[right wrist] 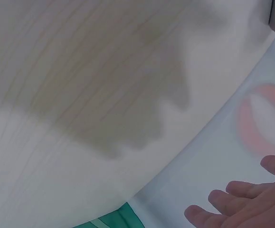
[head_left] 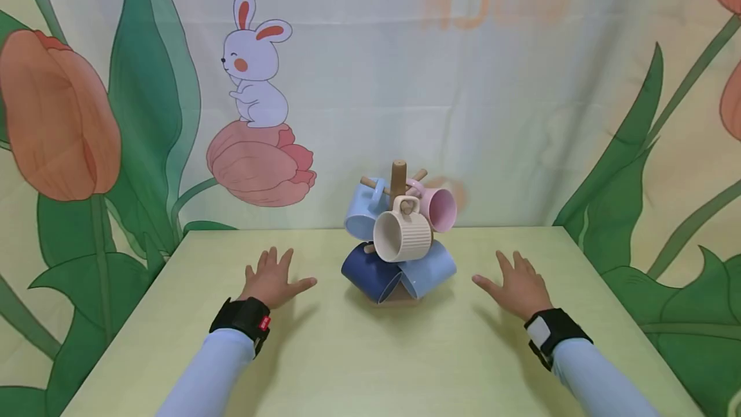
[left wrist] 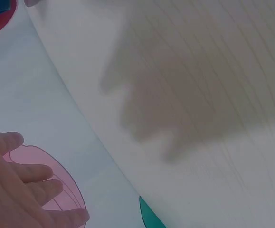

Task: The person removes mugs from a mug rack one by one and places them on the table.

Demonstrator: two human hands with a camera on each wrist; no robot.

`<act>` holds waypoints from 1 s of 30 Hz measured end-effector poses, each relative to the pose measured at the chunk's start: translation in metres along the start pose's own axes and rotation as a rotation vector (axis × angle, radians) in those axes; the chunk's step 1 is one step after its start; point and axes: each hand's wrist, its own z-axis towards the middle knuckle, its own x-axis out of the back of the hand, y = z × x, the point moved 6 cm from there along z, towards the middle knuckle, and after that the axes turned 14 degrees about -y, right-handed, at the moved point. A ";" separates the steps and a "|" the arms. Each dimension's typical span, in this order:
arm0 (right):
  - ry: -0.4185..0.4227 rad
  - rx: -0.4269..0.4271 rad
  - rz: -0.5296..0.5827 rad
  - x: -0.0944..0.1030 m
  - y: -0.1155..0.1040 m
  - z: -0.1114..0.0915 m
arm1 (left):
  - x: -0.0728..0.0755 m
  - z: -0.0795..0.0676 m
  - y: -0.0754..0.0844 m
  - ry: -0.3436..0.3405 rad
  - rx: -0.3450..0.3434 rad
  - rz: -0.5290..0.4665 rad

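A wooden mug rack (head_left: pixel 399 179) stands at the middle of the table with several mugs on its pegs. A light blue mug (head_left: pixel 363 211) and a pink mug (head_left: pixel 438 208) hang on the upper pegs, with a ribbed cream mug (head_left: pixel 399 237) in front of them. Lower down, a dark blue mug (head_left: pixel 370 272) and another light blue mug (head_left: pixel 429 270) tilt mouth-down. To the left of the rack, my left hand (head_left: pixel 272 280) hovers over the table, fingers spread and holding nothing. On the other side, my right hand (head_left: pixel 517 285) is likewise spread, apart from the mugs.
The pale table (head_left: pixel 312 365) reaches back to a printed curtain (head_left: pixel 359 69) with a rabbit and tulips. Black straps (head_left: pixel 243 322) circle both wrists. Both wrist views show hand shadows on the tabletop (left wrist: pixel 175 85).
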 end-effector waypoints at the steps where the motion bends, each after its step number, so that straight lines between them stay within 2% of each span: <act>1: -0.001 0.001 0.006 0.000 -0.001 -0.001 | 0.000 -0.001 0.000 -0.008 0.003 0.000; 8: -0.011 0.009 0.035 0.003 -0.007 -0.006 | -0.001 -0.007 0.002 -0.047 -0.007 -0.058; 17: 0.022 0.053 0.047 0.013 -0.021 -0.010 | 0.000 -0.017 0.011 -0.065 -0.017 -0.103; 24: 0.021 0.076 0.060 0.019 -0.030 -0.010 | 0.003 -0.027 0.022 -0.056 -0.074 -0.124; 30: 0.016 0.097 0.069 0.025 -0.046 -0.016 | 0.004 -0.037 0.031 -0.044 -0.118 -0.141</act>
